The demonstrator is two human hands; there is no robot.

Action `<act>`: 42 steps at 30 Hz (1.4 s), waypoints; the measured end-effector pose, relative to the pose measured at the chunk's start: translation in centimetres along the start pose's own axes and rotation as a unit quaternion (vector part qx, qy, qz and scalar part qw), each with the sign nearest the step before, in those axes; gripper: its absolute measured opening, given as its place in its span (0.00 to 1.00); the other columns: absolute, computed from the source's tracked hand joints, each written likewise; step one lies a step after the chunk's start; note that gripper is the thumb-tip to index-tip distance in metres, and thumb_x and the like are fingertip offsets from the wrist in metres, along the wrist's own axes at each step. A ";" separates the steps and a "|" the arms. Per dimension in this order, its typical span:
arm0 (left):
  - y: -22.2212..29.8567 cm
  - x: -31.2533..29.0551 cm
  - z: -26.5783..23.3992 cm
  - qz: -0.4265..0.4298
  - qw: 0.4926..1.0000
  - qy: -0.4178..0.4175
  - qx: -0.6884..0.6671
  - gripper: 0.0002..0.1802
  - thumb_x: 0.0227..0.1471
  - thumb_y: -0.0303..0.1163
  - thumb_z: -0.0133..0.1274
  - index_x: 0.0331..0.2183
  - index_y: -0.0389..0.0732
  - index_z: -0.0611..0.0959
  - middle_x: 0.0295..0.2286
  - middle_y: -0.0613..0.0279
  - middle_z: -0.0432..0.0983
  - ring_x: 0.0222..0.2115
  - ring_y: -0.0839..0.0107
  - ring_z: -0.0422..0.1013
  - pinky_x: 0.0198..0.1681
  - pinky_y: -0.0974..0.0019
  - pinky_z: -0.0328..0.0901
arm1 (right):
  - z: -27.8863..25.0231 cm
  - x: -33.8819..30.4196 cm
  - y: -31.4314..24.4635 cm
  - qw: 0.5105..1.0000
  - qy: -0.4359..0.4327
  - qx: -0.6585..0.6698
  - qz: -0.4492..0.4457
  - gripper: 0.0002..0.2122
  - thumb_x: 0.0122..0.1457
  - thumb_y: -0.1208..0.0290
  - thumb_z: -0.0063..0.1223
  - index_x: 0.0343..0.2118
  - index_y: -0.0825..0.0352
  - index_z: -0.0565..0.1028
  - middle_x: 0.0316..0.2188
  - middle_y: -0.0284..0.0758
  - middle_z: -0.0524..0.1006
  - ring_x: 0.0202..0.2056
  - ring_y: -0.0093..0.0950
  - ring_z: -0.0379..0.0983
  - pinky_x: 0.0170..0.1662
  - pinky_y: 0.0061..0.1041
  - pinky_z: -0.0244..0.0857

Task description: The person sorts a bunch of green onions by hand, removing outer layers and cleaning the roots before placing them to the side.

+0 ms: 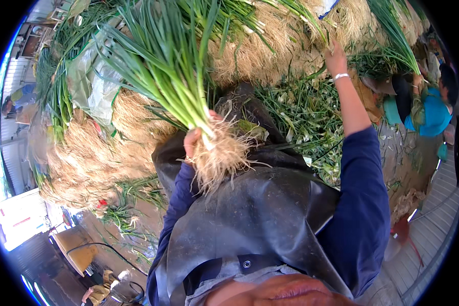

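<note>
A thick bunch of green onions [177,84] is gripped in my left hand [191,144], over my lap. Its leaves fan out up and to the left, and its pale tangled roots [220,158] hang toward me. My fingers wrap the white stems just above the roots, partly hidden behind them. Stretched out to the far right, my right hand [336,62] has its fingers closed at the end of a thin green onion stalk [311,21] by the root pile. A dark apron [250,214] covers my lap.
Heaps of rooted onions [107,153] lie left and ahead, with a translucent plastic sheet [89,84] on the left one. Cut green leaves [303,112] litter the ground at right. A person in blue [430,112] holds another bunch at far right.
</note>
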State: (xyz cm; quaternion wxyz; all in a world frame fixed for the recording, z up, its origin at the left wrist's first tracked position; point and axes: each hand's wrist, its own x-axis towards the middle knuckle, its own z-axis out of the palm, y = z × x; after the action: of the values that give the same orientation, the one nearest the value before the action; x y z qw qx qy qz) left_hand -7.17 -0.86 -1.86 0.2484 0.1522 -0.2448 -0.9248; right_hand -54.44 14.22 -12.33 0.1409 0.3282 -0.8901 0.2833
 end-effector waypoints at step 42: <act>-0.3 -0.2 -1.2 -0.209 0.975 -0.047 -0.059 0.40 0.44 0.36 0.54 0.54 0.25 0.60 0.52 0.44 0.63 0.45 0.61 0.70 0.50 0.61 0.65 | 8.8 9.7 -1.9 0.974 -0.086 -0.082 -0.195 0.19 0.57 0.72 0.41 0.52 0.70 0.65 0.49 0.50 0.68 0.48 0.45 0.66 0.50 0.39 0.61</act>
State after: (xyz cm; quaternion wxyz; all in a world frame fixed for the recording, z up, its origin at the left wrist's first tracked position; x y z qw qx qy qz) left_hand -6.63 -1.03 -3.01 0.0463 0.1411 -0.1641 -0.9752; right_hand -60.95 2.91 -14.32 0.1429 0.5061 -0.8377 0.1473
